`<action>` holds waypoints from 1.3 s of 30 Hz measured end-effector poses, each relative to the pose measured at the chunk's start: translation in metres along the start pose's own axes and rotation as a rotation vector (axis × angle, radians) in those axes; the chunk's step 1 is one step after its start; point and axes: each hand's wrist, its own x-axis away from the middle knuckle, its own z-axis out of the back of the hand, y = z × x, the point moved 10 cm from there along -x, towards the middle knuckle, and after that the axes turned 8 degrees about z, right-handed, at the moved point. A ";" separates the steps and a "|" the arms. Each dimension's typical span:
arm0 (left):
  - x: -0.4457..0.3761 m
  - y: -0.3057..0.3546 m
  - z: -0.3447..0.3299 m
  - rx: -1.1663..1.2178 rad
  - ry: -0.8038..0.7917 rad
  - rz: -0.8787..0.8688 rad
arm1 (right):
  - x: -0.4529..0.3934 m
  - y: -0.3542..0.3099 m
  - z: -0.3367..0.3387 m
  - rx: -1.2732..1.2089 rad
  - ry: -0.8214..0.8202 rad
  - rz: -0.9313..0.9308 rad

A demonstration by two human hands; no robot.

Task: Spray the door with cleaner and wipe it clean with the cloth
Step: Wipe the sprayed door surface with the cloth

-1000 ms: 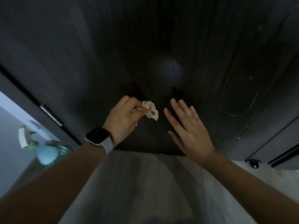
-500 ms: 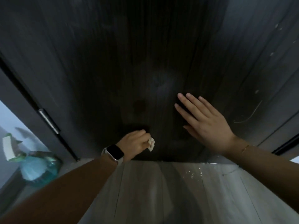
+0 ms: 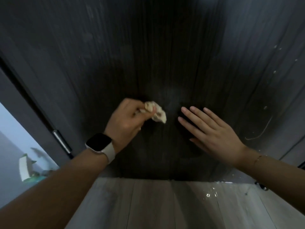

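- Dark wood-grain door fills the head view; the left hand, smartwatch on its wrist, is closed around a crumpled pale cloth and presses it to the panel just left of the right hand.
- Half a second ago that cloth was down by the door's bottom edge; it now sits higher on the panel, which reads as an upward wiping stroke under way.
- The right hand lies flat on the door, fingers spread wide and holding nothing, much as it did a moment ago; it appears to steady the door.
- A spray bottle stands on the floor well left of the door, past the hinge, untouched: spraying looks done.
- White specks and a thin curved mark show on the door to the right of the open hand, so wiping likely has ground left to cover.
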 end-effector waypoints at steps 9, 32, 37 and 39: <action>-0.022 0.023 0.055 -0.141 0.248 -0.052 | -0.035 0.014 0.019 0.005 0.076 -0.017; -0.025 0.065 0.021 -0.065 0.115 -0.250 | -0.009 0.052 0.039 -0.007 0.083 -0.155; 0.050 0.038 -0.055 -0.254 -0.262 -0.387 | -0.003 0.030 0.018 0.021 0.001 -0.054; 0.046 0.042 -0.048 -0.256 -0.237 -0.416 | -0.003 0.017 0.016 0.009 0.006 0.007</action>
